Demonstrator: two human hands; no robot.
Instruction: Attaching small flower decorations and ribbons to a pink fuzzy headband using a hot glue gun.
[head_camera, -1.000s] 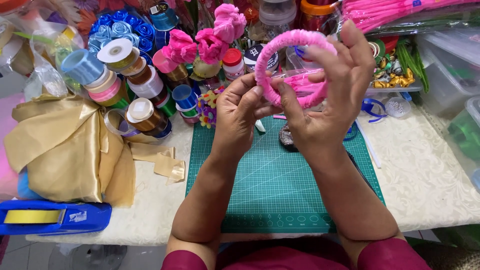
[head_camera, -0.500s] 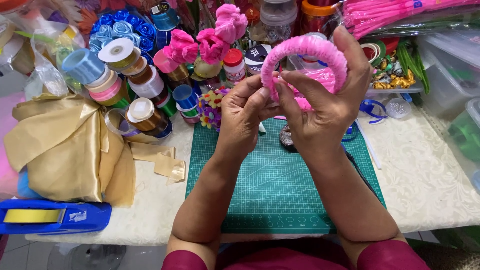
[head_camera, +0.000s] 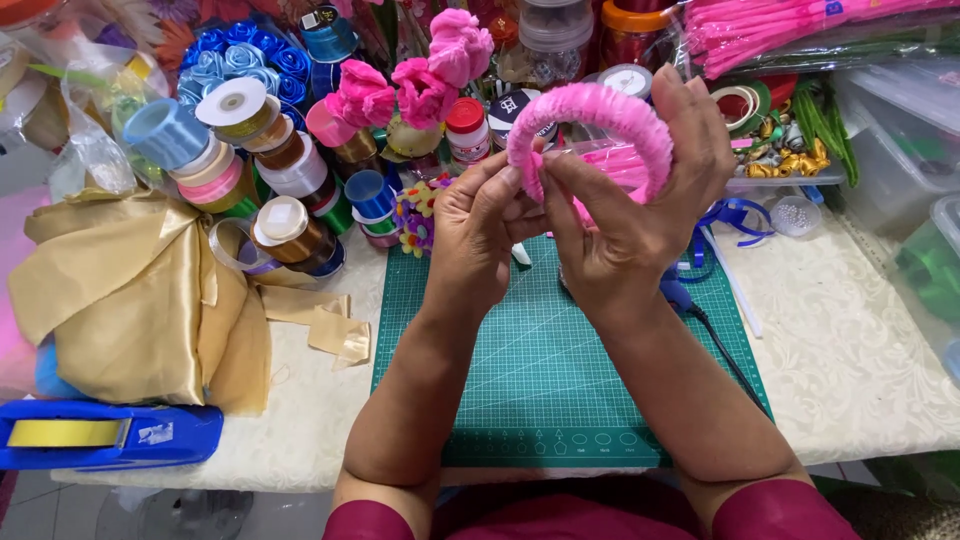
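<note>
Gripping pink fuzzy hoop (head_camera: 600, 105), both hands (head_camera: 480, 225) (head_camera: 640, 215), seemingly pinching.

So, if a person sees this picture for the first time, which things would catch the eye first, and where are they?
First, the fuzzy pink ring, held up above the green cutting mat by the left hand and the right hand. Next, the gold satin cloth heaped at the left of the table, with the stacked ribbon spools behind it. The pink fabric roses stand at the back.

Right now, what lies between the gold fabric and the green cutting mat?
In the head view, a gold ribbon strip on white tablecloth lies between gold fabric and green cutting mat.
</note>
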